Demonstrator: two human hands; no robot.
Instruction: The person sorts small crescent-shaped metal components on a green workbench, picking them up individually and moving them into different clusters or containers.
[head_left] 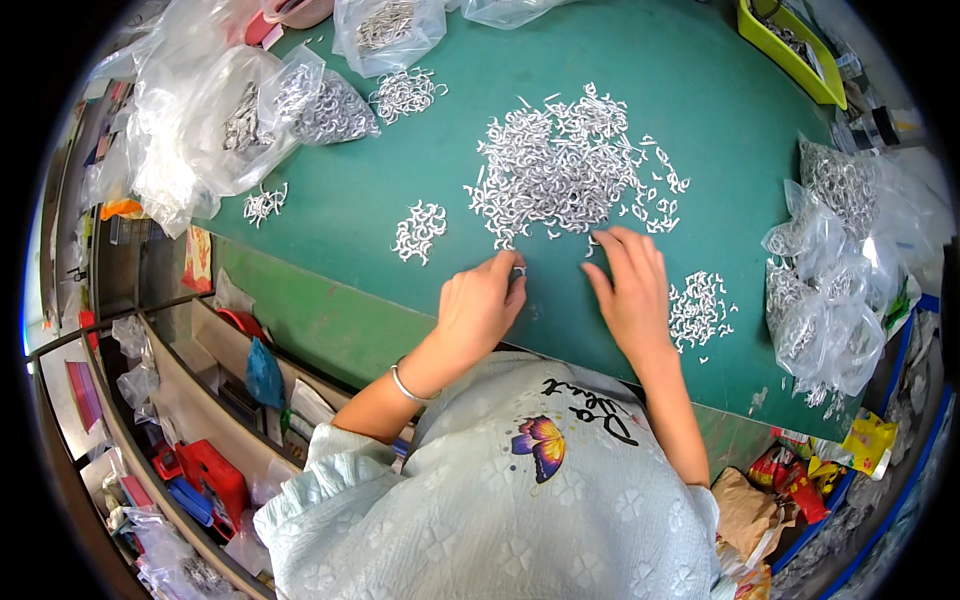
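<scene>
A large heap of small, curved silver metal pieces point(560, 175) lies on the green tabletop in front of me. My left hand point(478, 305) is just below the heap's near left edge, thumb and forefinger pinched on one small curved metal piece point(519, 270). On the other side my right hand point(632, 290) hovers low over the table, thumb apart from its outstretched fingers. The forefinger tip is beside a loose piece point(590, 248) at the heap's near edge. Smaller piles of similar pieces sit to the left point(419, 233) and beside my right wrist point(698, 310).
Clear plastic bags of metal parts stand at the back left point(325, 105) and on the right point(825, 280). Two more small piles point(405, 95) point(264, 204) lie at the left. A yellow-green bin point(795, 50) is at the back right. Shelves with a red case point(212, 482) are lower left.
</scene>
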